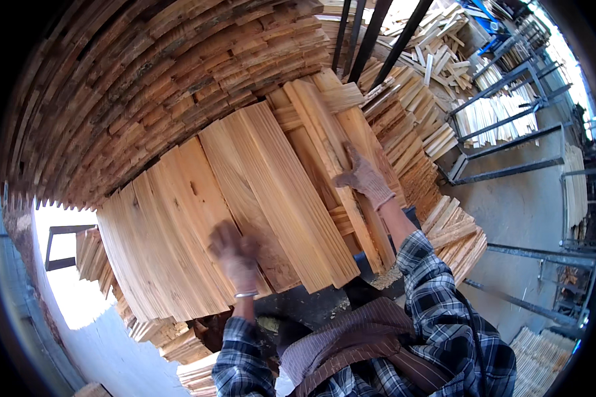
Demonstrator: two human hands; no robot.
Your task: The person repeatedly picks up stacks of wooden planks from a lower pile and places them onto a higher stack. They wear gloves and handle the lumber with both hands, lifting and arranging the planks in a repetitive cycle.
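My left hand (234, 255), in a knitted glove and smeared by motion, is over the near ends of the wide wooden boards (179, 218) laid side by side. Whether it touches them I cannot make out. At the right of this row, my gloved right hand (367, 178) rests on a long narrow board (328, 145), its thumb and fingers spread apart across the edge. That narrow board lies slanting over other planks. A short crosspiece (344, 99) sits near its far end, and gaps show between the planks below.
A tall stack of rough-edged boards (179, 73) rises along the far left side. Dark upright bars (374, 40) stand beyond the boards. More stacked wood (410, 119), loose offcuts (437, 56) and metal frames (510, 162) are at the right.
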